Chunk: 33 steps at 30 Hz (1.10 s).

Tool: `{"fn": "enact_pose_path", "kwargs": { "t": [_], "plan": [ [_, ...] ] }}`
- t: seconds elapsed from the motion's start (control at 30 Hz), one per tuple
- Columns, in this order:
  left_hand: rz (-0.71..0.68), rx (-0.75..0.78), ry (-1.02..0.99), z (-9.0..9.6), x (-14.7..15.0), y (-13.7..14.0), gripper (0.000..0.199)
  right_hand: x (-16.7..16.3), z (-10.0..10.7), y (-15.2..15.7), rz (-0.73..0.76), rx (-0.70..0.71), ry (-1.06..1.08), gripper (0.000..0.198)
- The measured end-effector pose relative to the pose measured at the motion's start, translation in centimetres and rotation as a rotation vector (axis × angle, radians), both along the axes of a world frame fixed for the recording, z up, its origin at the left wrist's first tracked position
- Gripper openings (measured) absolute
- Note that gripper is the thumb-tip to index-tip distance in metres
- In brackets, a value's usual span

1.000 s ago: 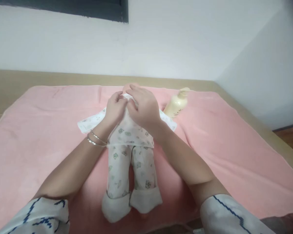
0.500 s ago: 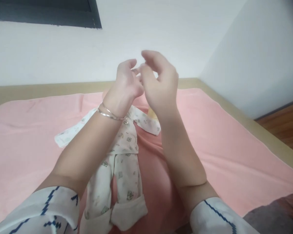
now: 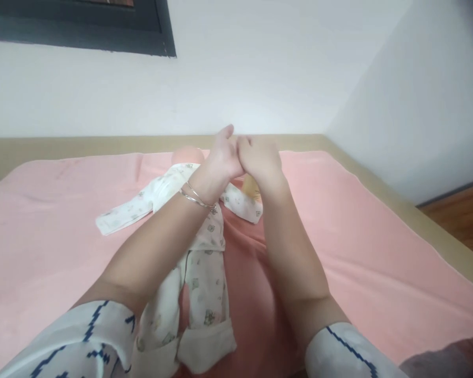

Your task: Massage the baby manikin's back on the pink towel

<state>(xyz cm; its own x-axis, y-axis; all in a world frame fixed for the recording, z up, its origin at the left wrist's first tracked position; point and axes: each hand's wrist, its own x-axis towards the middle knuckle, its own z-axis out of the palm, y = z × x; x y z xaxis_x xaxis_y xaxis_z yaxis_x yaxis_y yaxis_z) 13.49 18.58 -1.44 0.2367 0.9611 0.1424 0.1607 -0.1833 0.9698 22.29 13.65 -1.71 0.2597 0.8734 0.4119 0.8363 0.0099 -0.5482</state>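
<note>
My left hand [image 3: 224, 157], with silver bangles at its wrist, meets my right hand [image 3: 260, 160] above the far part of a pink sheet. The left thumb points up, while its fingers are hidden at the right hand. My right hand is closed, its fingers curled in against the left hand; what lies inside is hidden. Beneath my forearms is a baby outfit [image 3: 207, 278], a white printed top and trousers with turned-up cuffs. A rounded, skin-coloured form [image 3: 187, 155] shows at its neck. Close below my right hand is a small yellow object [image 3: 251, 186], partly covered.
The pink sheet [image 3: 358, 236] covers a bed or padded table with a tan edge [image 3: 43, 147]. White walls [image 3: 260, 63] stand behind and at the right. A dark frame [image 3: 142, 31] is on the wall at upper left. Grey-brown cloth [image 3: 449, 362] lies at lower right.
Both hands have come down and slightly right. They were apart at the fingertips with the right fingers extended; now they press together and the right fingers are curled. The outfit stays put.
</note>
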Motion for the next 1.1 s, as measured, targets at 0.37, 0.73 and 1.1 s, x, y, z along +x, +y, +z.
{"fn": "enact_pose_path", "kwargs": {
  "t": [0.37,0.73,1.1],
  "plan": [
    [-0.132,-0.372,-0.425,2.1,-9.3,-8.6,0.061,-1.3,-0.2,-0.6,-0.259,-0.086,-0.279,0.046],
    [0.21,0.01,-0.221,5.7,-21.1,-9.5,0.06,-2.7,-0.8,-0.5,-0.429,-0.164,-0.349,0.05],
    [0.187,0.116,-0.143,3.6,-22.2,-7.9,0.059,-1.9,-0.9,0.2,-0.448,-0.16,-0.235,0.05]
  ]
}}
